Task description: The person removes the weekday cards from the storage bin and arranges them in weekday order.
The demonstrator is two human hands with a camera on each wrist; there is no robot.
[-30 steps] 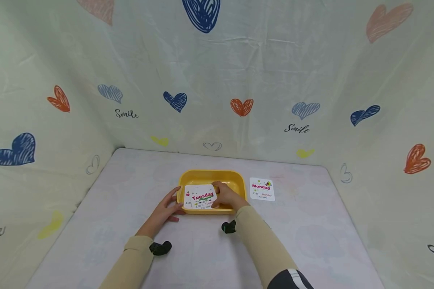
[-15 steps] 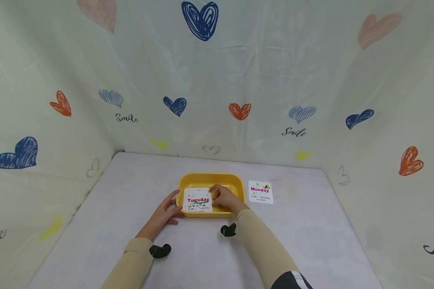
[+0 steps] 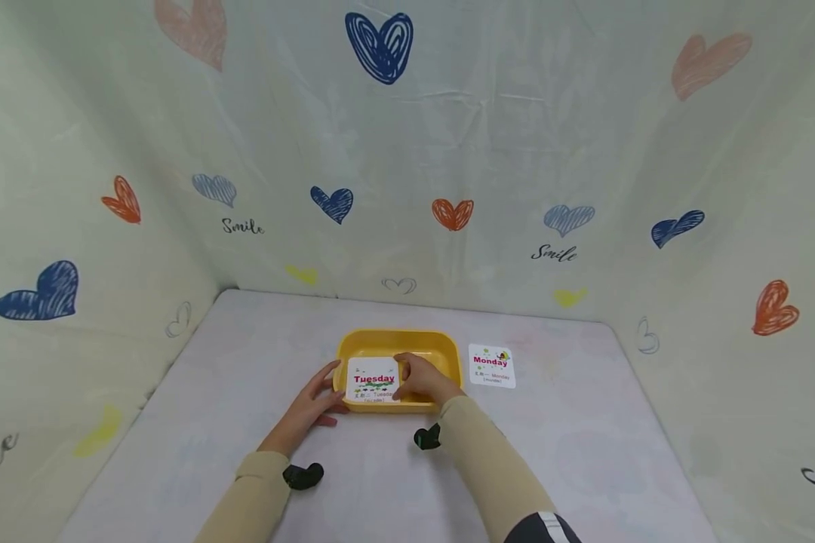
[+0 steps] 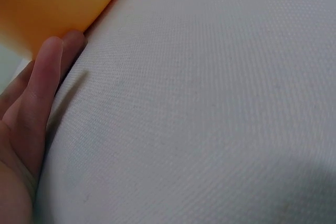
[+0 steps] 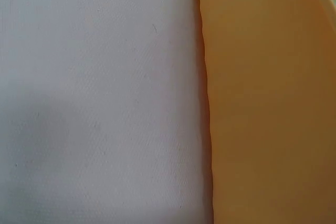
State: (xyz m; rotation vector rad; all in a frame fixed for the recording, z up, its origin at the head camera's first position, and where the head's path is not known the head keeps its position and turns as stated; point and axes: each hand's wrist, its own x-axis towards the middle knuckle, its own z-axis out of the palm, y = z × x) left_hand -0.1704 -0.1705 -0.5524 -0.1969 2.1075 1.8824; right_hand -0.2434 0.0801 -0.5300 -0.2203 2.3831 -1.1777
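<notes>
A white card printed "Tuesday" [image 3: 372, 378] lies in the left part of the yellow tray [image 3: 441, 345]. My right hand [image 3: 422, 378] is inside the tray, pinching the card's right edge with thumb and fingers. At the tray's left side, my left hand [image 3: 318, 400] touches the rim and outer wall. Its fingers [image 4: 46, 69] look mostly straight against the yellow wall in the left wrist view. Right of the tray a "Monday" card [image 3: 492, 366] lies flat on the table. My right hand is out of sight in the right wrist view, where the tray's outer wall [image 5: 268, 103] fills one side.
The pale table [image 3: 543, 460] extends around the tray. A heart-patterned white curtain [image 3: 502, 136] hangs behind it and on both sides. Dark wrist pieces sit by both beige sleeves [image 3: 254, 483].
The Tuesday card, tilted earlier with another card's edge showing at its left, now sits straight. My right hand stays at its right edge; the left hand keeps its place at the tray.
</notes>
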